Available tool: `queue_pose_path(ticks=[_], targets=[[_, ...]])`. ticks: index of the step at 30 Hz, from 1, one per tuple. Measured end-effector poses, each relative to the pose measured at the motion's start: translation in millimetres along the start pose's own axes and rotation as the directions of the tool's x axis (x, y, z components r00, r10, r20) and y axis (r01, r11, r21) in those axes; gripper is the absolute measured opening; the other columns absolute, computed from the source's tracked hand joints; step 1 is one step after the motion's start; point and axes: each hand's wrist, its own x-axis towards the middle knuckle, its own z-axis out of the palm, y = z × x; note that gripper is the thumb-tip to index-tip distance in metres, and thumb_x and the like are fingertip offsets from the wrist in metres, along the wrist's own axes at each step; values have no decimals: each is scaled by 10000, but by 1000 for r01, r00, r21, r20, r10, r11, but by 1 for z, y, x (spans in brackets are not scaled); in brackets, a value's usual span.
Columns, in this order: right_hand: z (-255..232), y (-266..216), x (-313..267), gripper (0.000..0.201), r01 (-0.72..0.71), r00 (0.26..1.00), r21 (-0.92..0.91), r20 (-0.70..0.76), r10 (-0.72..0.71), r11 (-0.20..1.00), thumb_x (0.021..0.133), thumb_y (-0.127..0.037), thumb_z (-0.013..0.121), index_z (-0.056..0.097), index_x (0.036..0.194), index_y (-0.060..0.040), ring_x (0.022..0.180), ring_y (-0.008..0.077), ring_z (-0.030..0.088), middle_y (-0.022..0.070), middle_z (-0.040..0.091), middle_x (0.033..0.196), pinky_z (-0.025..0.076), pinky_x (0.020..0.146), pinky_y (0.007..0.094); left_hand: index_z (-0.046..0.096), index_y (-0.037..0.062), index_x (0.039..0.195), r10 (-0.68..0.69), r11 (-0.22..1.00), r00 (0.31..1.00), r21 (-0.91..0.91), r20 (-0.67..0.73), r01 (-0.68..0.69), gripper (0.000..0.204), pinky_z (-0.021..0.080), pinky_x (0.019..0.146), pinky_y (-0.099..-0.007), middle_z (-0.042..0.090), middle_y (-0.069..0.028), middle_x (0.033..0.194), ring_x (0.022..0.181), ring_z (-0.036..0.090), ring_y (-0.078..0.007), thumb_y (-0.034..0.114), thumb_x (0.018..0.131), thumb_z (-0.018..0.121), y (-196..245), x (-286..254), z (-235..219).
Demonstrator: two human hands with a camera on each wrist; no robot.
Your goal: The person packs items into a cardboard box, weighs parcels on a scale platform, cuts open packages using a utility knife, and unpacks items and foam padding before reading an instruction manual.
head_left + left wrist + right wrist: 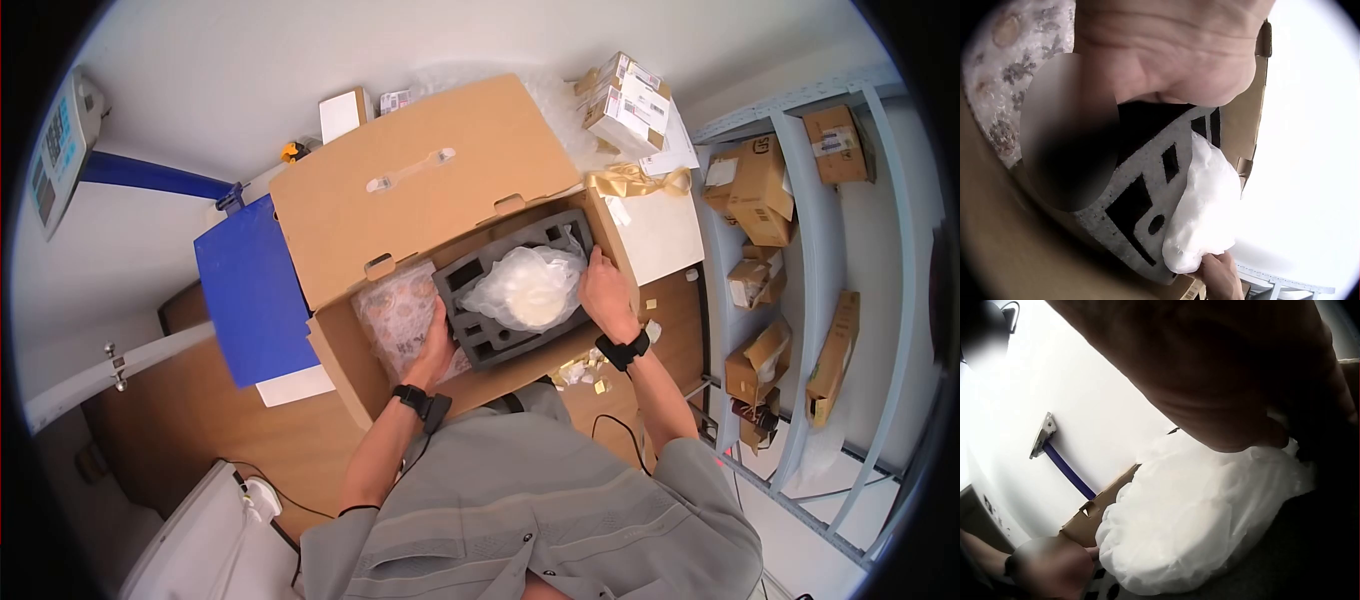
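- A brown carton (762,190) on the shelf rack (872,250) bears a dark mark that seems to read "UPS".
- White labels with print and barcode-like blocks cover the stacked parcels (630,105) at the far right of the bench (660,240); their lettering is too small to read.
- The scale display (55,150) at far left carries panels and keys whose text cannot be made out.
- The grey foam insert (1147,156) lies inside the open cardboard box (345,375), toward its right end, with dark cut-outs in its upper face.
- A bundle in a translucent white bag (525,290) rests on the insert, covering much of its middle.
- The right hand (608,295) is at the insert's right end, its fingers curled onto the edge, so that grip holds the foam just beside the bag.
- The left hand (432,345) reaches down at the insert's left end, between the foam and a bubble-wrapped packet (395,312); its fingers are partly hidden, and whether its grip is closed around anything cannot be told.
- The insert therefore lies between the two hands, with the bag nearer the right one.
- In the head view the insert's long axis slants from lower left to upper right, roughly along the length of the box.
- The bag's gathered, wrinkled plastic spreads in the same direction, its pale rounded part facing up.
- The box's wide lid opens away from the person; the bubble-wrapped packet fills part of the left end.
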Motion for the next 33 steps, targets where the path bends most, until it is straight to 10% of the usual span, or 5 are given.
queue_pose_path(ticks=[16, 18, 23, 33], targets=[[-5, -23, -3, 519, -39, 999, -112, -26, 36, 993, 902, -144, 630, 549, 1358, 90, 941, 437, 681, 281, 652, 1066, 579, 791, 513, 140, 119, 1678, -57, 994, 997, 92, -51, 62, 995, 204, 1265, -469, 221, -118, 1718, 1583, 189, -294, 782, 987, 409, -6, 15, -17], [-6, -21, -3, 535, -54, 998, -68, -46, 51, 996, 912, -155, 627, 530, 1376, 94, 940, 445, 676, 287, 654, 1082, 567, 830, 527, 116, 85, 1675, 105, 916, 994, 392, -32, -84, 993, 210, 1267, -431, 199, -144, 1722, 1591, 170, -309, 728, 1000, 458, 7, 1, 0], [-38, -41, -5, 558, -112, 993, 46, -31, 113, 993, 939, -176, 620, 502, 1409, 100, 1040, 452, 638, 304, 643, 1158, 503, 917, 525, 212, 30, 1642, 183, 852, 974, 517, -134, -89, 875, 347, 1194, -420, 350, -210, 1650, 1495, 386, -371, 573, 1029, 521, 3, 8, 3], [-108, -52, -16, 468, 33, 990, 144, -137, -13, 989, 941, -162, 663, 586, 1335, 79, 1125, 397, 580, 226, 621, 1164, 498, 942, 463, 307, 101, 1596, -36, 973, 986, 221, -164, 73, 704, 546, 903, -418, 574, -131, 1355, 1157, 603, -221, 264, 959, 558, 32, -48, 28]])
